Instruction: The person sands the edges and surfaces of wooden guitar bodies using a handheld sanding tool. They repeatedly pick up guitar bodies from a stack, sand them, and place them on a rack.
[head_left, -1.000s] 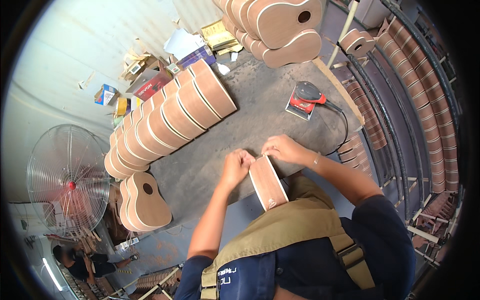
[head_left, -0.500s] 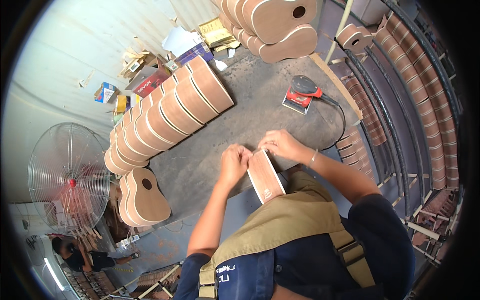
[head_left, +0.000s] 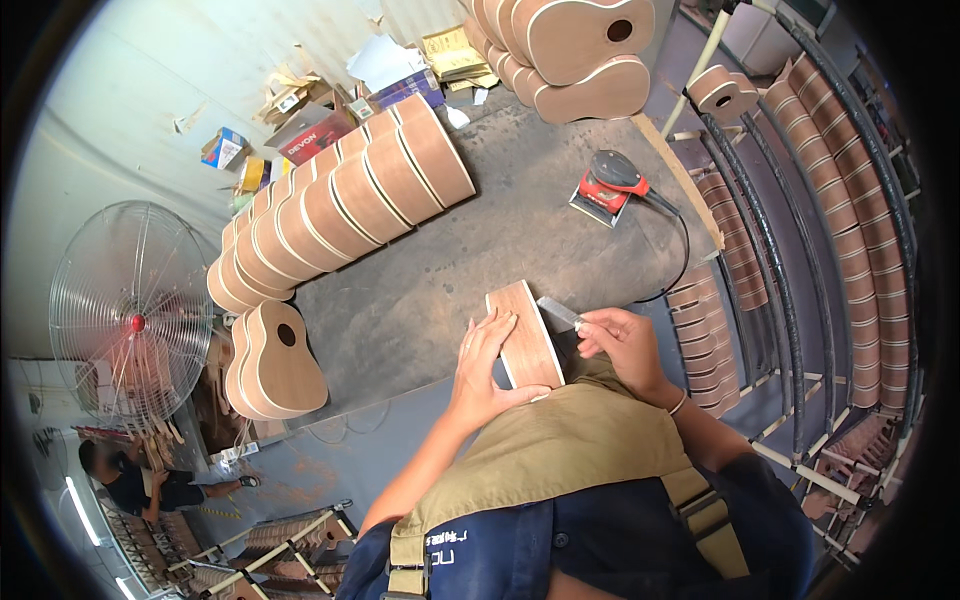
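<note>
A ukulele body (head_left: 527, 325) of brown wood with white-bound edges stands on its side between the bench edge and my apron, its narrow side facing up. My left hand (head_left: 487, 362) grips it from the left, with the fingers toward the far end and the thumb by the near end. My right hand (head_left: 622, 342), closed in a pinch, holds a thin flat grey blade (head_left: 559, 312). The blade points left, and its tip is close to the right-hand white edge; I cannot tell if it touches.
A red and black sander (head_left: 608, 188) with a cord sits on the dark bench (head_left: 420, 290). Rows of ukulele bodies (head_left: 340, 205) line its left, with more stacked at the back. Racks (head_left: 770, 250) stand at right. A fan (head_left: 135, 322) and a seated person (head_left: 130, 480) are at left.
My left hand has moved from the far end down along the body's left side. My right hand has come back to its right, and the grey blade now shows in it.
</note>
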